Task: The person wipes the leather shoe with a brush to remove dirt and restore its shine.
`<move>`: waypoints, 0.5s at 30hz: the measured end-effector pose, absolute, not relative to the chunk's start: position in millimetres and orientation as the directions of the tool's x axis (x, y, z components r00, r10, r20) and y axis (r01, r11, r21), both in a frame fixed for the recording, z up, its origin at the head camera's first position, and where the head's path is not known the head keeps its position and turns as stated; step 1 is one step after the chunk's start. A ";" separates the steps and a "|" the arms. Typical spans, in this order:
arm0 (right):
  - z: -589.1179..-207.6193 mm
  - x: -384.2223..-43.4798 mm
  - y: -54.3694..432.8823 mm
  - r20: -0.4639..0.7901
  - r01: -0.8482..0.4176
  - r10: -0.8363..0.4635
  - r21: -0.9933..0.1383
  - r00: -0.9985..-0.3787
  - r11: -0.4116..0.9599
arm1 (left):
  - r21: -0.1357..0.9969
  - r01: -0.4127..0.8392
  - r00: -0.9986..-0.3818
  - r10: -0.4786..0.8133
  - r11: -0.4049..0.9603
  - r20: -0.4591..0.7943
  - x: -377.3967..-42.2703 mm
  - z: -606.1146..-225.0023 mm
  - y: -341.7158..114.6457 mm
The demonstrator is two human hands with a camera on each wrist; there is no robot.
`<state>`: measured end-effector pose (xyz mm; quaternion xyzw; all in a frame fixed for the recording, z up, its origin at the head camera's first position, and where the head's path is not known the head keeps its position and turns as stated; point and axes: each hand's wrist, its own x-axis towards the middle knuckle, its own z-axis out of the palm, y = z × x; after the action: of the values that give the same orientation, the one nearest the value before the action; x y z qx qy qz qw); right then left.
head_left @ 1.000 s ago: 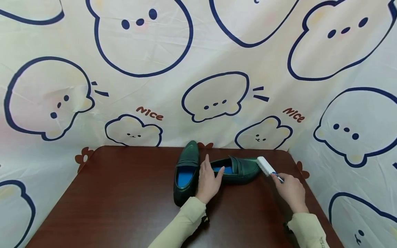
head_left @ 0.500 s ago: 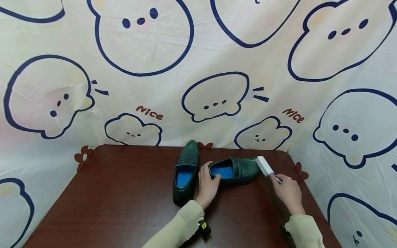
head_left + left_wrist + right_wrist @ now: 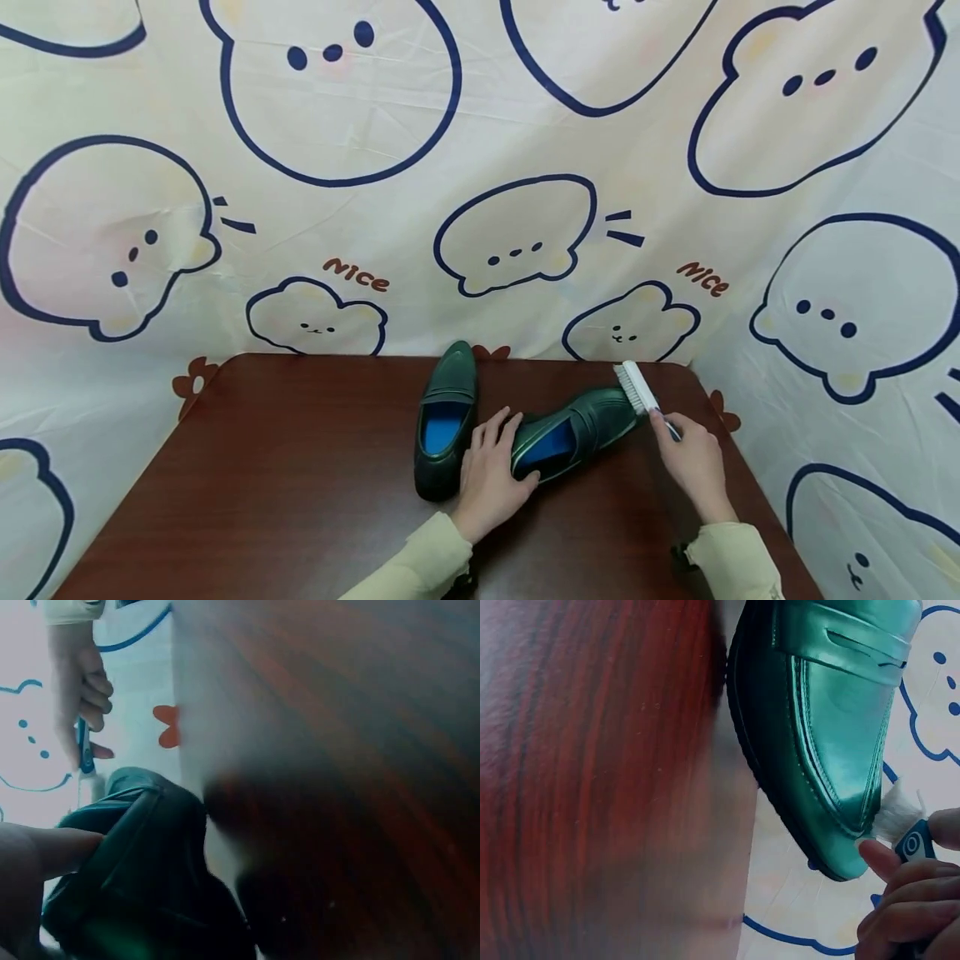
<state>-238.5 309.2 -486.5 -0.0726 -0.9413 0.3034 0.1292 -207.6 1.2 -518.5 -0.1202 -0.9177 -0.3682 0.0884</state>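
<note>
A dark green loafer with a blue insole lies slanted on the table, toe to the upper right. At its heel is my left hand, with the thumb on the near side and the fingers by the far side; the left wrist view shows the thumb against the loafer. My right hand grips a white brush by its handle. Its pale bristles touch the toe of the loafer in the right wrist view. The matching loafer stands to the left, toe away from me, just beyond the left fingers.
Both shoes are on a dark brown wooden table. Behind and beside it hangs a pale cloth printed with blue-outlined cartoon faces, close to the table's far edge.
The held loafer has turned, its heel coming nearer to me, and the left hand has come down with it. The brush has moved slightly up along the toe. The other loafer stays in place.
</note>
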 end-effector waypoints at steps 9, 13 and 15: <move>-487.1 -236.9 309.8 0.301 0.074 0.306 -0.594 -0.903 0.801 | 0.683 0.298 -0.955 0.210 0.667 0.211 -195.3 -517.7 -10.4; -491.0 -235.4 306.8 0.290 0.064 0.291 -0.599 -0.912 0.799 | 0.771 0.187 -0.982 0.112 0.608 0.150 -186.0 -518.7 -18.1; -492.6 -234.2 305.8 0.281 0.071 0.291 -0.597 -0.915 0.799 | 0.793 0.127 -0.991 0.107 0.596 0.078 -179.9 -519.5 -21.6</move>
<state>-234.2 305.8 -492.6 -0.0971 -0.9308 0.3017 0.1824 -179.9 -21.6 -519.5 -0.0656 -0.8932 -0.4447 0.0113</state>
